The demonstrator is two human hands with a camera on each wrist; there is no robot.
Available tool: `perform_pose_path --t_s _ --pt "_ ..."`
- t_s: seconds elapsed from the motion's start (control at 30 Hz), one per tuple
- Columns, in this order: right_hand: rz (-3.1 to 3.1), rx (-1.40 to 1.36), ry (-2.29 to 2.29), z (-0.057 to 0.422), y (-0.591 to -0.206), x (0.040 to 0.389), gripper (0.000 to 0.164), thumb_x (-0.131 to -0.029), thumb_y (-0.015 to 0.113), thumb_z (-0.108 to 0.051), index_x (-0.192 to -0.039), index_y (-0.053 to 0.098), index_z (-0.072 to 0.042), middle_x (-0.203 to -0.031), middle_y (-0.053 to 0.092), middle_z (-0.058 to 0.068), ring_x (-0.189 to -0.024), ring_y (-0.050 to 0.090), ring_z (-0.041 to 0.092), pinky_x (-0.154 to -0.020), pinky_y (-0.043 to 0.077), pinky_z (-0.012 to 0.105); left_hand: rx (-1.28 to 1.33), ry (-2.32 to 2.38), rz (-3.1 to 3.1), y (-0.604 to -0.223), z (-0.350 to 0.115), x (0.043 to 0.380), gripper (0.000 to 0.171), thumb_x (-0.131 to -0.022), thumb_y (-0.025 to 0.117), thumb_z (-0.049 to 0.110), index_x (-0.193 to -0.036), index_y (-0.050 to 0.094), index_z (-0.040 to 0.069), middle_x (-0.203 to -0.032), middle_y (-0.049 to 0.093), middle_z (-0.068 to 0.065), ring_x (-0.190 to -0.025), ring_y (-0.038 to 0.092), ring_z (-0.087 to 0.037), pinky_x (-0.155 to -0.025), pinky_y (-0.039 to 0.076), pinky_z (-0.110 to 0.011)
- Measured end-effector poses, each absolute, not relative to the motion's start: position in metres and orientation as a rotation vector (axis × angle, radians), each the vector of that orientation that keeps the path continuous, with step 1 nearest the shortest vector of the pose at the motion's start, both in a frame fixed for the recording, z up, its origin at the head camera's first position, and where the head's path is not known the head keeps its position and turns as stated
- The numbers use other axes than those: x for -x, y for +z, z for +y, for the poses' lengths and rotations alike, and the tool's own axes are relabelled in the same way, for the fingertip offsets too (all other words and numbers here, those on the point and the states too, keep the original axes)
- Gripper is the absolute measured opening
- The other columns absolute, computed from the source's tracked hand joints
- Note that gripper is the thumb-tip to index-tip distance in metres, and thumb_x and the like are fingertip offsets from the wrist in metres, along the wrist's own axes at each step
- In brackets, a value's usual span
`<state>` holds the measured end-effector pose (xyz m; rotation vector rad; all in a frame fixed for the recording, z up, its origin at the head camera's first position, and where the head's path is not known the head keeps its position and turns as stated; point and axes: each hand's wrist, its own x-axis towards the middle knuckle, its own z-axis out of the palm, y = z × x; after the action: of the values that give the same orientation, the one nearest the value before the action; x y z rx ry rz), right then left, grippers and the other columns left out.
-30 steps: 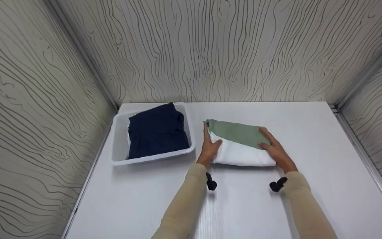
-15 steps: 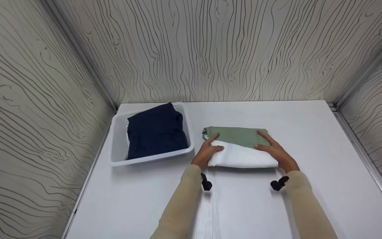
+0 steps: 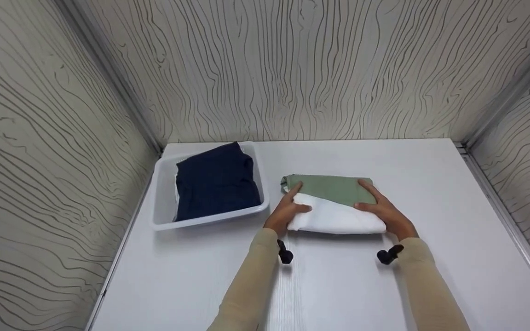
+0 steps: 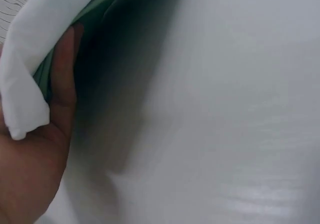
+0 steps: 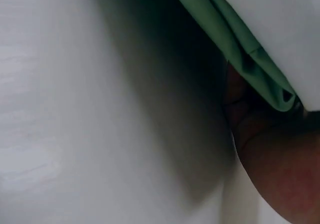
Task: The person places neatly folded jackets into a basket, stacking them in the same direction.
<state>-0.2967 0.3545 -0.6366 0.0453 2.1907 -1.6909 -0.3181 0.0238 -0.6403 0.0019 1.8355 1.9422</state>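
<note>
A folded green and white garment lies between both hands in the head view, green at the far side and white at the near side. My left hand grips its left end, thumb on the white top. In the left wrist view, that hand's fingers curl beneath the green underside. My right hand holds the right end with the thumb on top. Fingers reach under the green layers in the right wrist view. Below the garment, a dark shadow falls on the table.
Left of the garment stands a white plastic basket, holding a folded navy garment. The white table meets patterned walls at the back and sides.
Over the second, the garment has come slightly nearer and levelled out. My left hand has shifted from the garment's left edge to a grip with fingers underneath. Little has moved in the last half second.
</note>
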Motion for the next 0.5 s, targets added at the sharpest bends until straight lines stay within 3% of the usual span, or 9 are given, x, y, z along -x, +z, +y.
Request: perform_pose_path --t_s 0.17,0.5 --pt "2.191 -0.037 -1.723 0.357 -0.625 0.296 0.102 -0.098 0.077 -0.031 -0.173 0.009 -0.034 -0.179 -0.019 0.011 -0.163 -0.014 0.050 -0.124 0.001 0.079 -0.033 1.936 1.840 -0.629 0.024 0.318 0.094 -0.086 0.083 0.015 -0.163 0.039 0.047 -0.180 0.015 0.003 -0.167 0.007 -0.035 -0.131 0.018 -0.063" --pt "2.160 -0.026 -1.812 0.360 -0.596 0.296 0.104 -0.097 0.077 -0.023 -0.173 0.007 -0.037 -0.179 -0.018 0.011 -0.163 -0.004 0.046 -0.127 0.007 0.073 -0.131 1.926 1.912 -0.597 0.028 0.328 0.097 -0.086 0.081 0.010 -0.168 0.035 0.035 -0.180 0.016 0.000 -0.166 0.009 -0.039 -0.130 0.027 -0.055"
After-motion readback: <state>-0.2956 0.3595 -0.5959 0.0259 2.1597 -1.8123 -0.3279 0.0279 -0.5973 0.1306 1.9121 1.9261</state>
